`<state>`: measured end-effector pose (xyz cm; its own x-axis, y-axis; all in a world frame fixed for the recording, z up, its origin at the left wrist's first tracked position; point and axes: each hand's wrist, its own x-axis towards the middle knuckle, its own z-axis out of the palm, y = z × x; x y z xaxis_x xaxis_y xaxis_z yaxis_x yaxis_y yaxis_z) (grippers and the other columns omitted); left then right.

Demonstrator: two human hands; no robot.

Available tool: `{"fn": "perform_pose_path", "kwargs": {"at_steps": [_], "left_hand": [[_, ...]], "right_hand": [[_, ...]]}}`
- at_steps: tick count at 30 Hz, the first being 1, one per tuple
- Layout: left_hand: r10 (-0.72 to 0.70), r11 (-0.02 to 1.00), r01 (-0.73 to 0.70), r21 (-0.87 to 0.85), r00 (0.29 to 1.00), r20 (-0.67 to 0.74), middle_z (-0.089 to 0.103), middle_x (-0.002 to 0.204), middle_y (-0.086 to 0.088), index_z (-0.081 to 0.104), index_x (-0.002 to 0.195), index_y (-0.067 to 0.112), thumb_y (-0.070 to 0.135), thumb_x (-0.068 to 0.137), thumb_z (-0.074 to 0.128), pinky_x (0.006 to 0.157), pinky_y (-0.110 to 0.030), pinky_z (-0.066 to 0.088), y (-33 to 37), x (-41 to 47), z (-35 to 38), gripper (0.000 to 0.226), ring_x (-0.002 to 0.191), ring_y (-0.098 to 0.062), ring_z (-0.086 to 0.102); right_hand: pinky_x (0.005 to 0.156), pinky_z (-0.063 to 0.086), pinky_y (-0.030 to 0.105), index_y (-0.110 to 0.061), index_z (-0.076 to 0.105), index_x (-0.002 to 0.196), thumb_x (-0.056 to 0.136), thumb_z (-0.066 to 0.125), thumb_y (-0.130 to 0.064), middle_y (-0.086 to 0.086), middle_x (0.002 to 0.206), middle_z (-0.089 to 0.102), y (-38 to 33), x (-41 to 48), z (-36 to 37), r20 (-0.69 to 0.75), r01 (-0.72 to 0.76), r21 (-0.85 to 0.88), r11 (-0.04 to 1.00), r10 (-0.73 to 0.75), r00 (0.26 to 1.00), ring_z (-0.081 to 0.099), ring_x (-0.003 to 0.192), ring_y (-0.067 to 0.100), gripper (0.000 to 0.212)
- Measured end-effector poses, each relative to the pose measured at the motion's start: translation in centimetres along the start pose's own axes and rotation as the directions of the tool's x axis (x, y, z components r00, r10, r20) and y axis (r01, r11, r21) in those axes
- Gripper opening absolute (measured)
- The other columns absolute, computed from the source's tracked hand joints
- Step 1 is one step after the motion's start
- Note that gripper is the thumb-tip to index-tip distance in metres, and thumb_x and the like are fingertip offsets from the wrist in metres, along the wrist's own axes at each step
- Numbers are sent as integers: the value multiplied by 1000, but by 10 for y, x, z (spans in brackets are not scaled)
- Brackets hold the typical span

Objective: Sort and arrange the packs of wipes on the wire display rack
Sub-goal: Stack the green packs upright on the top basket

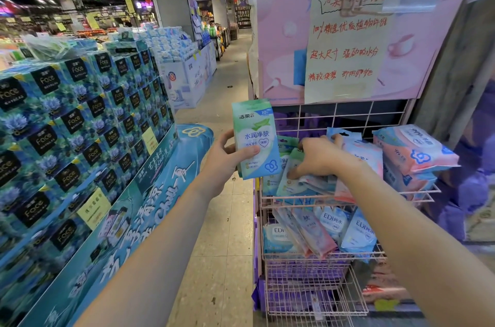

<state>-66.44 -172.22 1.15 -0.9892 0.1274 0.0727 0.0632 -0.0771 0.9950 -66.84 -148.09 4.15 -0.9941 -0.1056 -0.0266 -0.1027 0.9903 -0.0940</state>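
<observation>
Two grips: raised at the wire rack [316, 283].
Left grip [227, 159]: grasping green pack [254, 136] upright, just left of the rack.
Right grip [318, 158]: fingers on loose packs [294, 184] in the top basket [300, 196]; whether grasping, cannot tell.

Both arms are reaching forward; the left grip [225, 163] is holding a green pack [254, 139] upright, and the right grip [316, 159] is resting palm-down.

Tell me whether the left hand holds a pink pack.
No: the left hand grips a green and white pack of wipes.
</observation>
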Motion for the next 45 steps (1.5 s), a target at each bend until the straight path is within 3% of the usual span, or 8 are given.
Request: {"fn": "perform_pose_path", "kwargs": {"at_steps": [9,14,21,25,30,36,41,45], "left_hand": [[-7,999,6,-33,999,-35,79,115,-7,49,142,18,15,82,87,75,-38,59,3,-4,-8,71,98,-31,77],[1,998,-4,-65,998,-58,78,117,-10,51,140,16,11,82,86,60,-30,58,4,-6,-12,68,95,-32,76],[11,997,-14,-78,999,-39,77,120,-8,52,139,18,18,73,87,89,-48,61,-1,-6,-14,75,107,-35,75],[8,998,-11,-62,999,-48,78,116,-9,51,139,16,21,70,89,81,-44,61,-2,-6,-10,79,102,-34,76],[8,997,-11,-76,999,-44,78,117,-10,52,138,18,17,71,90,92,-51,60,-6,-8,-13,77,106,-36,75],[-5,995,-2,-102,998,-61,79,116,-7,53,137,21,12,79,87,92,-49,60,-7,-9,-17,68,102,-32,76],[-10,995,3,-101,997,-75,78,117,-8,54,134,22,11,82,85,95,-52,59,-8,-10,-17,62,107,-35,75],[-5,994,-4,-107,996,-85,78,118,-8,53,135,20,10,83,83,88,-46,62,-6,-11,-15,61,107,-35,75]], "right_hand": [[117,20,50,-33,56,131,73,76,-52,-3,119,62,2,3,-8,-31,79,260,963,-73,997,50,122,29,64],[91,45,32,-32,64,113,82,80,-22,-9,111,64,-7,0,-10,-244,214,518,828,-96,965,61,107,19,37],[81,45,26,-36,50,137,81,79,-12,5,124,39,-14,2,3,-191,183,450,874,-106,976,54,97,25,68],[91,50,34,-17,40,140,77,85,-25,11,136,37,-14,1,7,-193,87,410,908,-7,981,55,110,32,77],[62,45,28,-2,28,145,83,80,-36,19,130,57,-16,-1,4,-70,-30,367,930,60,996,57,96,30,88],[99,49,43,4,-13,155,77,87,-39,24,149,44,-29,-1,-2,154,-200,455,868,145,977,51,129,38,134],[74,51,34,-3,52,120,64,95,-29,9,109,65,-28,1,3,102,-210,604,769,187,977,62,94,24,75],[76,57,32,-13,64,107,61,95,-18,2,103,74,-19,4,7,84,-123,743,657,91,992,69,90,17,55]]}}
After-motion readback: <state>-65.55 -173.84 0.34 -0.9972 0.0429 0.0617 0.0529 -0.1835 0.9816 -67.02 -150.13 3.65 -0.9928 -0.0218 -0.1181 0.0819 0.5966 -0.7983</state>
